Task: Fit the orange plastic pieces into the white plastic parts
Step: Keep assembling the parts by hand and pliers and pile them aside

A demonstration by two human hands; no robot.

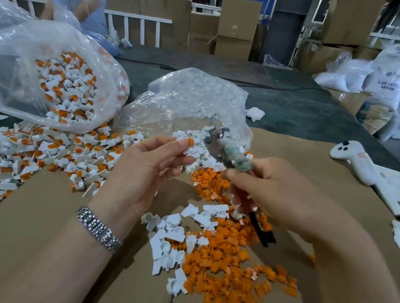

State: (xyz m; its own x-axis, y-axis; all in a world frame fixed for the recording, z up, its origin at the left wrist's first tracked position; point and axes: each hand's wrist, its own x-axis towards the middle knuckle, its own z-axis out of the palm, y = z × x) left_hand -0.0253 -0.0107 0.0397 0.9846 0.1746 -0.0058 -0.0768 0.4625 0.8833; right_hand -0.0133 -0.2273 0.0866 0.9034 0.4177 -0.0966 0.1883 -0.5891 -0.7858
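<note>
1. Gripping firmly, the right hand [273, 187] curls around a worn metal tool [227, 152], its head raised and tilted toward the left hand.
2. Left hand [150, 165] pinches a white plastic part [182, 141] with an orange piece [191, 141] seated in it, between thumb and fingertips, above the desk [28, 230]; a metal watch [98, 229] circles that wrist.
3. Loose orange pieces [222, 277] and white parts [170, 242] lie heaped on the cardboard-covered desk beneath both hands.
4. Assembled parts [34, 151] spill at left from a clear bag [49, 79]; a second clear bag [196, 97] of white parts sits behind.
5. White sack [383, 82] at far right bears blue lettering, partly legible as "ABS".
</note>
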